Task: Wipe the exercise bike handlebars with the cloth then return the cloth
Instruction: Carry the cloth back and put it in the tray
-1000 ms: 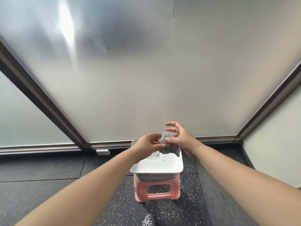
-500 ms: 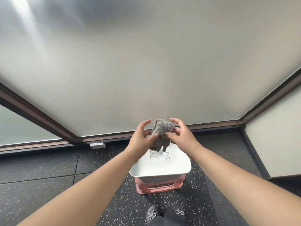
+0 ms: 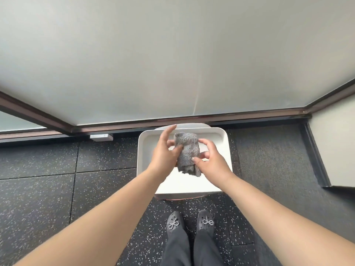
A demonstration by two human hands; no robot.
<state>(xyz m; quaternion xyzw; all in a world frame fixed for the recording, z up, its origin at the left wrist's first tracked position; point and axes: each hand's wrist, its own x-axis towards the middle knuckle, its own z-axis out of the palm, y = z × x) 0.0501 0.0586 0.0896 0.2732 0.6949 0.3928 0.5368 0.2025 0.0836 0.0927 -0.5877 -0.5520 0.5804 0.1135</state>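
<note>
Cloth (image 3: 187, 150) grey, soft, light, floppy, folded over white tray (image 3: 223, 148); left hand (image 3: 165, 153), right hand (image 3: 208, 160) pinch opposite edges; best gripped bunched mid-fold.

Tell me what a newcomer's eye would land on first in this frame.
First, the grey cloth at the centre, pinched between the left hand and the right hand just above a white tray. Then the big frosted glass panel filling the upper half, and the dark shoes on the speckled floor below.
</note>
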